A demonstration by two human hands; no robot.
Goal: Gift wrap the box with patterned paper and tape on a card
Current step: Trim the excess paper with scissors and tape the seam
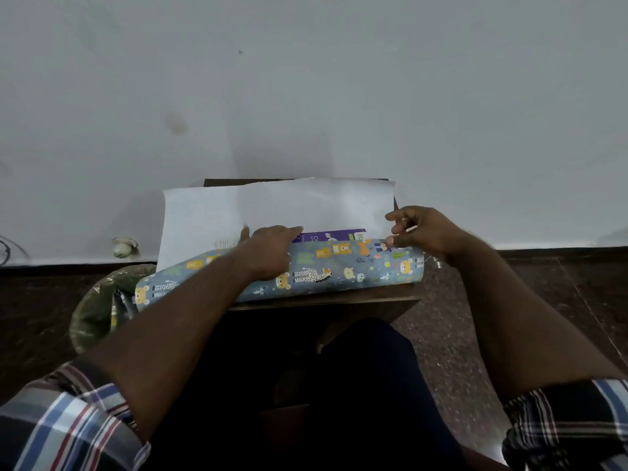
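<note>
The box [328,235] lies on the small dark surface [326,297], long axis running left to right, wedged between the near flap of animal-print wrapping paper [316,270] folded up over its front and the white underside of the sheet standing behind it. Only a purple strip of the box shows, just beyond the fingers. The left hand [268,249] presses flat on the folded flap, fingers straight and together, nearest the box's left end. The right hand [421,232] hovers at the right end, fingers loosely curled; it may be pinching a small pale scrap, perhaps tape, but I cannot tell. The box's lettering reads roughly "Ch", with "EC" on a green patch; the rest is hidden.
</note>
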